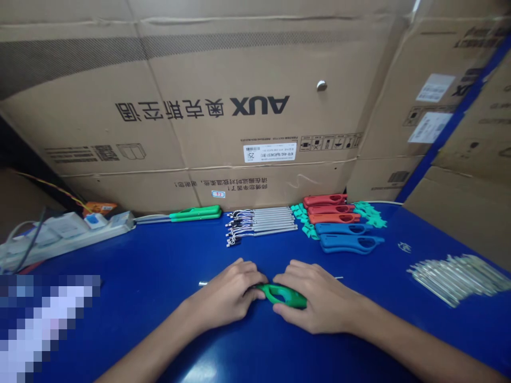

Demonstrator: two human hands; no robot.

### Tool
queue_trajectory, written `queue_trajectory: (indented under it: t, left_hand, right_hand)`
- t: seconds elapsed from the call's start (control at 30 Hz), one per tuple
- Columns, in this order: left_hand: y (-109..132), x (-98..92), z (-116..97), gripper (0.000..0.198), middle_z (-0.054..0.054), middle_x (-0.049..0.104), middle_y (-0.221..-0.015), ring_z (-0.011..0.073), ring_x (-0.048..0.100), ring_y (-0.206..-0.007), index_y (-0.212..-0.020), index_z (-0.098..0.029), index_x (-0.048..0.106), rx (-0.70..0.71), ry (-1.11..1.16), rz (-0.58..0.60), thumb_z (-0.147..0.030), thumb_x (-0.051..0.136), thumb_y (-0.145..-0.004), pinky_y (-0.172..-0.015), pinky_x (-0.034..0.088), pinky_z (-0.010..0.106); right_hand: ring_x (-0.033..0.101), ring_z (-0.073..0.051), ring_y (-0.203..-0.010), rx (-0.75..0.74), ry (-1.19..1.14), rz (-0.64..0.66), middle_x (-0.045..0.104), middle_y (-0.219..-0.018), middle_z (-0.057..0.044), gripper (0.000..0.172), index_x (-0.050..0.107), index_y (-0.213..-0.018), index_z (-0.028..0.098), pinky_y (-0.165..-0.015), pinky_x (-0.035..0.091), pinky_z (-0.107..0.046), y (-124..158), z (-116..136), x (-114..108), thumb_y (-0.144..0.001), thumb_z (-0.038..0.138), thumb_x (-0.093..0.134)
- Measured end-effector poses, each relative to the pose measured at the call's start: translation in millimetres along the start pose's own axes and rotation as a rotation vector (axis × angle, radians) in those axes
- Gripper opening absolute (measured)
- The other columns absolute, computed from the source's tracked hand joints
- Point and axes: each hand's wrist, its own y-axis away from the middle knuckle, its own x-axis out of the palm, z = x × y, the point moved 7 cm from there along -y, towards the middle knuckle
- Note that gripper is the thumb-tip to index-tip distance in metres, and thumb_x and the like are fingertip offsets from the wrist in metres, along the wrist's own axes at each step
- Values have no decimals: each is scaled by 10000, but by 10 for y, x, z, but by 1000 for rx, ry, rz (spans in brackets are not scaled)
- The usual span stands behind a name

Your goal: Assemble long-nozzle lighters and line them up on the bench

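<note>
**Bench lot: green plastic handle held in two bare hands, parts laid out behind**

Item 1: a curved, bright green plastic lighter-style handle [283, 295] with an oval cut-out, at 6 o'clock on the bench, directly in front of the wearer. Both hands are closed on it. The left hand [225, 295] grips the left end, and the right hand [319, 298] wraps the right end, its fingers over the top and its thumb along the near edge.

Item 2: a thin silver metal rod [203, 283] shows just beyond the left hand, and a similar tip [338, 277] shows beyond the right. Whether these are one piece is hidden.

Item 3: a glossy blue tabletop [159, 340] lies under everything listed here.

Item 4: a loose pile of silver metal tubes [459, 279], at 3 o'clock.

Item 5: two blue plastic handles [349, 239], at 1 o'clock, with three red plastic handles [331, 208] just beyond and small teal plastic pieces [303, 223] beside both.

Item 6: a neat row of silver rods with thin wires [261, 221], at 12 o'clock.

Item 7: two green plastic handles [195, 214], at 11 o'clock.

Item 8: a white power strip [67, 231], at 10 o'clock.

Item 9: large cardboard cartons printed "AUX" [159, 106], standing behind the bench at 12 o'clock.
</note>
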Motion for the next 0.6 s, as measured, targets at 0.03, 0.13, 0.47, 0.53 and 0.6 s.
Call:
queue_trajectory:
  t: [0.03, 0.13, 0.47, 0.53, 0.6]
  left_hand:
    - [4, -4, -15, 169, 40, 634, -922, 196, 599, -884, -1040, -200, 644, 20, -30, -3, -160, 514, -940, -961, 408, 405]
    - [17, -10, -60, 242, 59, 634, -934, 205, 595, -885, -1089, -179, 608, 76, -111, -20, -91, 443, -936, -965, 408, 417]
    - [45, 28, -60, 89, 54, 581, -965, 189, 580, -850, -968, -178, 563, 125, -48, -60, -248, 564, -914, -748, 485, 284]
    - [35, 59, -71, 88, 49, 588, -924, 185, 577, -837, -921, -174, 574, 142, -71, -45, -236, 518, -949, -745, 479, 283]
    - [28, 75, -85, 106, 52, 592, -906, 193, 569, -844, -903, -170, 574, 155, -106, -41, -221, 499, -958, -772, 474, 302]
  right_hand:
    - [539, -182, -815, -18, 24, -19, 605, -828, -29, 232, 637, -909, 201, -659, 377, -292, 12, 2, -23, -910, 411, 537]
    - [545, -203, -867, -89, 107, -85, 627, -890, -54, 237, 644, -965, 193, -677, 379, -301, 53, 6, -73, -937, 398, 529]
    - [519, -167, -760, -7, 131, -111, 587, -763, -29, 211, 663, -799, 204, -603, 327, -289, -10, -82, -33, -931, 257, 506]
    - [525, -171, -783, 38, 122, -106, 595, -793, -36, 210, 675, -831, 205, -612, 334, -287, -19, -123, -16, -932, 242, 495]
    - [532, -169, -802, 55, 72, -93, 600, -810, -35, 212, 677, -865, 209, -642, 355, -284, -18, -138, 2, -940, 265, 487]
